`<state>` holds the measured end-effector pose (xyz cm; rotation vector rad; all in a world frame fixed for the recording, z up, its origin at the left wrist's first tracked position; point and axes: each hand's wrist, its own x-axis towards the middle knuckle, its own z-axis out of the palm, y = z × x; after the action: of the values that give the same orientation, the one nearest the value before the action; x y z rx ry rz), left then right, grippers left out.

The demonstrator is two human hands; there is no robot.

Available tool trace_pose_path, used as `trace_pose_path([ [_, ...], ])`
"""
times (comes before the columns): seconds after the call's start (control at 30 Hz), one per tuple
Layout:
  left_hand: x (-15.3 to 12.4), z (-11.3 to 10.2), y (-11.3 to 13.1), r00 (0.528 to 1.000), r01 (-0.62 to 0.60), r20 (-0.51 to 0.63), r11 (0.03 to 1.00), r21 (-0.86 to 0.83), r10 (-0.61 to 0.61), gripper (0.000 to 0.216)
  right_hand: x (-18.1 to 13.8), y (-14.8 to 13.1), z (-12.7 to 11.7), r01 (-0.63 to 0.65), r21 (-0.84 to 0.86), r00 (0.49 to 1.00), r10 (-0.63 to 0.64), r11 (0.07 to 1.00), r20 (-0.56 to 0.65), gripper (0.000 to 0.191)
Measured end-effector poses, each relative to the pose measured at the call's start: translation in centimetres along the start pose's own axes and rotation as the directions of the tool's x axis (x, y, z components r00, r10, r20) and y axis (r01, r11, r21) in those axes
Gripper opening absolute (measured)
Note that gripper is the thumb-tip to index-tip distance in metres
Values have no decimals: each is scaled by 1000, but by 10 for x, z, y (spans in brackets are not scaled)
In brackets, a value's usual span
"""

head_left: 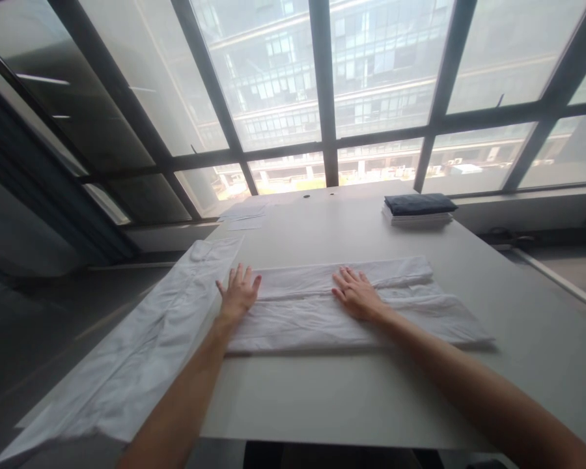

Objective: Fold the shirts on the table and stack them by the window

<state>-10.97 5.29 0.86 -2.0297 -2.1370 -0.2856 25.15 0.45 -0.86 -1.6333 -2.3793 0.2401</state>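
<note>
A white garment [322,312] lies folded into a long band across the middle of the white table [351,397]. My left hand [238,293] rests flat on its left end, fingers spread. My right hand [356,293] lies flat on the cloth near the middle, fingers stretched out. Neither hand holds anything. A second white garment [141,352] is spread out along the table's left edge and hangs over the near corner.
A stack of folded clothes, dark on top [418,208], sits at the far right of the table. Loose paper sheets [244,218] lie at the far left. Large windows [322,85] stand behind the table.
</note>
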Motion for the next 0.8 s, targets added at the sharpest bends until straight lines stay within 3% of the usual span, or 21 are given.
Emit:
trace_pose_path([
  [0.07, -8, -7, 31, 992, -114, -58, 993, -10, 113, 59, -1, -1, -1, 3, 11, 1000, -3, 1000, -5, 61],
  [0.17, -25, -7, 79, 939, -344, -41, 934, -93, 342, 56, -1, -1, -2, 5, 28, 1000, -4, 1000, -24, 60],
  [0.27, -42, 2, 101, 875, -480, 0, 865, -144, 485, 57, -1, 0, -2, -7, 47, 999, 8, 999, -36, 58],
  [0.33, -48, 10, 98, 858, -501, 43, 853, -149, 512, 57, -1, 1, -3, -10, 51, 999, 11, 999, -33, 57],
  [0.4, -51, 14, 88, 874, -468, 71, 873, -139, 480, 57, -1, 1, -2, -13, 35, 999, 14, 999, -37, 57],
  [0.53, -54, 14, 76, 924, -372, 51, 922, -105, 379, 56, -3, 2, 0, -23, -14, 998, 22, 1000, -55, 57],
  [0.67, -54, 11, 65, 917, -392, 29, 913, -108, 398, 54, -3, 5, 4, -7, -42, 998, 5, 999, -67, 57],
  [0.8, -52, 12, 22, 945, -322, -75, 944, -71, 317, 55, -4, 6, 7, 6, -45, 994, -11, 999, -109, 55],
])
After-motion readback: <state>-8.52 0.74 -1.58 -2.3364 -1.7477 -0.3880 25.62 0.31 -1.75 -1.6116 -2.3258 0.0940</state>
